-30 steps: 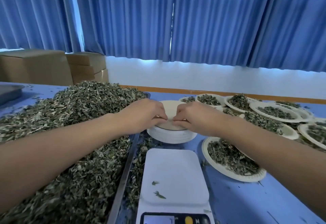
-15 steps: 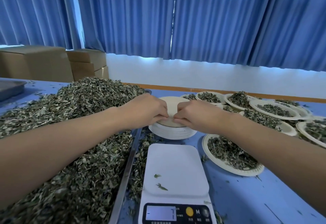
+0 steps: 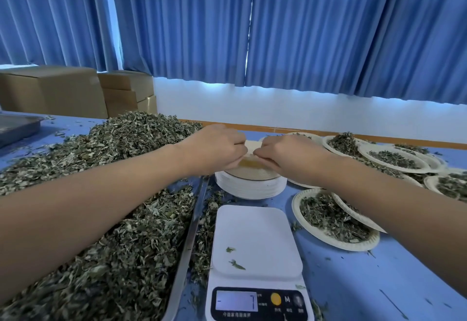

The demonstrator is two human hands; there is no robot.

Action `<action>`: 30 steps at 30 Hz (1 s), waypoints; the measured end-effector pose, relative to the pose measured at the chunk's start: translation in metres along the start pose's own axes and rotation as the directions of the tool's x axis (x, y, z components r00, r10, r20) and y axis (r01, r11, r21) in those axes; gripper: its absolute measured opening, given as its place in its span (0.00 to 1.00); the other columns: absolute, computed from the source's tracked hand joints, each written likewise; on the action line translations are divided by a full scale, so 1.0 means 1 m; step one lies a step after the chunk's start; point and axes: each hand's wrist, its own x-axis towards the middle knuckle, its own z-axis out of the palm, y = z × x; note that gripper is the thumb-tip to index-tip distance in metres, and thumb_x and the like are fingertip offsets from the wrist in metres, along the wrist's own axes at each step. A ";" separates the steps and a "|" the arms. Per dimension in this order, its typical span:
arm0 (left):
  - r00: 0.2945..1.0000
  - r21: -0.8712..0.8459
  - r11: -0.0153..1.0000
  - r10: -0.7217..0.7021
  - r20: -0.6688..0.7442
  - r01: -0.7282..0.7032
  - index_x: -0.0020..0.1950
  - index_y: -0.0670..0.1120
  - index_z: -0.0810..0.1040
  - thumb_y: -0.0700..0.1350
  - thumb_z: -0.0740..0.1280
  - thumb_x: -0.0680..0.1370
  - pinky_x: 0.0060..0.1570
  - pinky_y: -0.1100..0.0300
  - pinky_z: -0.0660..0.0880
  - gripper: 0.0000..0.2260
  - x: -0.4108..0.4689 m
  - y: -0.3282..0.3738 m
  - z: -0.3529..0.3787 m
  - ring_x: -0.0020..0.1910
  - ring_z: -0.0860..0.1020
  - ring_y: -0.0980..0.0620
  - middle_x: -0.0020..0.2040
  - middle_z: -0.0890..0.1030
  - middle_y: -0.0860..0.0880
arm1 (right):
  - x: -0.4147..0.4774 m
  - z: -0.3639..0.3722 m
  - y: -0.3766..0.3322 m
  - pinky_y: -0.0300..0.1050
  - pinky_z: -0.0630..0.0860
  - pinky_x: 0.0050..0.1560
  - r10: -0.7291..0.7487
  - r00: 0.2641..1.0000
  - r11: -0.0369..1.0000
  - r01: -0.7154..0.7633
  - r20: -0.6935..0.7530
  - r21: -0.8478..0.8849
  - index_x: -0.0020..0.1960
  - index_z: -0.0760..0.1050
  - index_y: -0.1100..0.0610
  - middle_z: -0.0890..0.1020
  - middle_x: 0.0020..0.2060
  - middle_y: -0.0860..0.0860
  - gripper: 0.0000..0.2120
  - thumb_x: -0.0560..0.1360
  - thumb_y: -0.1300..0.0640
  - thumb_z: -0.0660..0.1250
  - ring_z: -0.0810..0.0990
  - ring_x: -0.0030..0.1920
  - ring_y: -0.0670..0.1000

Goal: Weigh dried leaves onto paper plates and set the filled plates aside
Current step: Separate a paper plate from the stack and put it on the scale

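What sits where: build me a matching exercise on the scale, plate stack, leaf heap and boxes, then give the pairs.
1. scale
2. plate stack
3. leaf heap
4. cardboard boxes

A. far left, beside the curtain
B. pinched by left hand and right hand
C. on the metal tray
D. nearest the camera, centre

Pairs: 1-D, 2-B, 3-C, 4-A.

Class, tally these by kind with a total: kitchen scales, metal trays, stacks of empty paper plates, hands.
White digital kitchen scale: 1
Silver metal trays: 2 (leaf-heaped tray, far-left tray)
Stack of empty white paper plates: 1
Bare hands: 2 (left hand, right hand, both pinching the top plate)
Total: 6
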 end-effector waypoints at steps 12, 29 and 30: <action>0.997 -0.137 0.990 -0.034 -0.064 0.025 0.53 0.44 0.80 0.47 0.58 0.84 0.47 0.48 0.75 0.13 -0.027 0.038 -0.048 0.48 0.78 0.44 0.48 0.80 0.47 | -0.058 -0.021 -0.037 0.50 0.75 0.30 -0.086 0.946 0.995 0.064 -0.311 -0.080 0.53 0.81 0.55 0.80 0.44 0.51 0.20 0.86 0.53 0.51 0.78 0.34 0.57; 0.998 -0.469 0.883 0.049 0.038 -0.025 0.58 0.45 0.84 0.52 0.64 0.83 0.53 0.51 0.78 0.13 -0.095 0.117 -0.060 0.50 0.81 0.49 0.52 0.83 0.50 | -0.154 0.040 -0.108 0.44 0.76 0.29 0.172 0.850 0.912 0.055 -0.499 0.407 0.58 0.85 0.56 0.81 0.49 0.50 0.14 0.83 0.51 0.63 0.80 0.36 0.44; 0.998 -0.502 0.865 0.014 0.067 0.021 0.58 0.47 0.83 0.56 0.63 0.83 0.55 0.52 0.78 0.16 -0.096 0.115 -0.061 0.52 0.80 0.52 0.53 0.83 0.52 | -0.156 0.042 -0.105 0.45 0.76 0.31 0.269 0.823 0.877 0.006 -0.501 0.481 0.54 0.84 0.57 0.81 0.48 0.49 0.14 0.83 0.52 0.61 0.79 0.37 0.45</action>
